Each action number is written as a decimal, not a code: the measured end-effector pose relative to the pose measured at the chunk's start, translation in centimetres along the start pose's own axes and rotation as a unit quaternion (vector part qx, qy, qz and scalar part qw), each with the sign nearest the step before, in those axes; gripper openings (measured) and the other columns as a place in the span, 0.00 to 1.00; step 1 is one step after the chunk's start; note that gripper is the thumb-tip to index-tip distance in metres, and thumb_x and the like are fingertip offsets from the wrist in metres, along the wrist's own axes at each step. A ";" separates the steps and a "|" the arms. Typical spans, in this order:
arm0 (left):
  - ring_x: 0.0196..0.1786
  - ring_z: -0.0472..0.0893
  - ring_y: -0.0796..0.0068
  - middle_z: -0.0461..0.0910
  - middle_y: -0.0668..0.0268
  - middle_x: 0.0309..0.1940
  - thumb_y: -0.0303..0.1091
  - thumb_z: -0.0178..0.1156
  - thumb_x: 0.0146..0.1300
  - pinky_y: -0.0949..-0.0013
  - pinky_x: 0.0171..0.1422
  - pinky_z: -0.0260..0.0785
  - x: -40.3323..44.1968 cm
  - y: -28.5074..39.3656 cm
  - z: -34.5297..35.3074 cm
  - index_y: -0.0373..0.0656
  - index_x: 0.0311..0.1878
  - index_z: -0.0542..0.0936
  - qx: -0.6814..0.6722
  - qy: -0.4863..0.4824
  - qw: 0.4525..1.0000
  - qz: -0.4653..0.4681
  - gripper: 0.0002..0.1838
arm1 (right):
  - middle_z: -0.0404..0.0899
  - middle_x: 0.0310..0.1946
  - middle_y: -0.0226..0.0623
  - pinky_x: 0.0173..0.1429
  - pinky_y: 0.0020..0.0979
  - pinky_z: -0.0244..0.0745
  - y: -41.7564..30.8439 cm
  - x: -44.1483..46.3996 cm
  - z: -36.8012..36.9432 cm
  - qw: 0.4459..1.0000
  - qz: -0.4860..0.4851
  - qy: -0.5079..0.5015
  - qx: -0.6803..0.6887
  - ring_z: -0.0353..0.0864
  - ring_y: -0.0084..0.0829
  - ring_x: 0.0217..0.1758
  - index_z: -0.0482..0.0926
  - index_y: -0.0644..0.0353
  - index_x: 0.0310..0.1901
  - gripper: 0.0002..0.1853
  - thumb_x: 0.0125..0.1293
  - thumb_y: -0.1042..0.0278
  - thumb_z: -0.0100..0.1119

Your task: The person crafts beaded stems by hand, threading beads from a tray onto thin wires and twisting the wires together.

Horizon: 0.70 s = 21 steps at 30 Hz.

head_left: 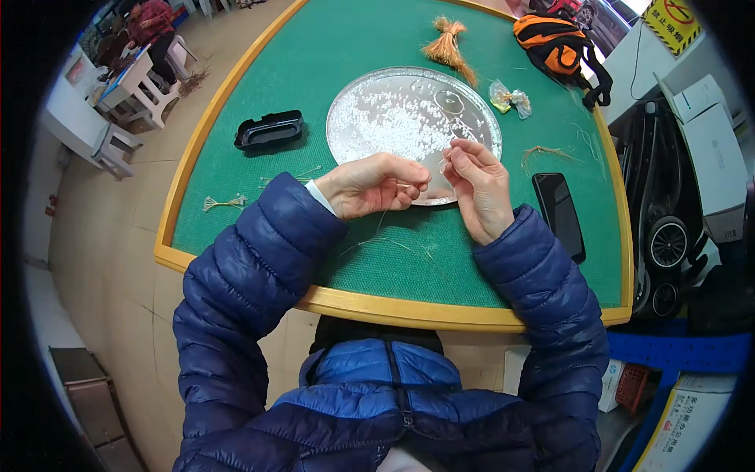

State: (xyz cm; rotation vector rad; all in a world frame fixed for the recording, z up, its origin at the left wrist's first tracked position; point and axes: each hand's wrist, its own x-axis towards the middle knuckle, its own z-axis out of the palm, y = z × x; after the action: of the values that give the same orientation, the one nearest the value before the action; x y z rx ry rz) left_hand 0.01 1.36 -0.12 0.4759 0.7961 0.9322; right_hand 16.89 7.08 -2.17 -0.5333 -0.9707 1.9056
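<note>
Strand point(381, 223) at left hand point(376, 186), tray rim point(437, 204) close, table edge point(409, 309) apart

the tray point(476, 118) looks like shiny metal, the case point(269, 132) glossy plastic, the table rim point(417, 308) smooth wood

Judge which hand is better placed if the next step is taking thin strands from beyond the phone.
Probably the right hand: the thin strands lie on its side of the tray, just beyond the phone, while the left hand is farther away.
</note>
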 end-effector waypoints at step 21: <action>0.22 0.61 0.90 0.69 0.74 0.22 0.28 0.56 0.57 0.90 0.25 0.50 -0.9 0.4 0.3 0.42 0.29 0.75 0.238 0.047 0.952 0.189 0.02 | 0.77 0.28 0.35 0.30 0.21 0.69 -0.9 -0.1 0.6 0.740 -0.385 -0.042 -0.550 0.73 0.26 0.26 0.79 0.63 0.31 0.09 0.47 0.84 0.56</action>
State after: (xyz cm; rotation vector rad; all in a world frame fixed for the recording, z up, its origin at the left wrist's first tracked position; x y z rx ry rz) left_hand -0.32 0.81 0.71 1.0387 1.0433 1.1215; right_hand 17.01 7.05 -1.09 -0.5443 -1.9787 0.4584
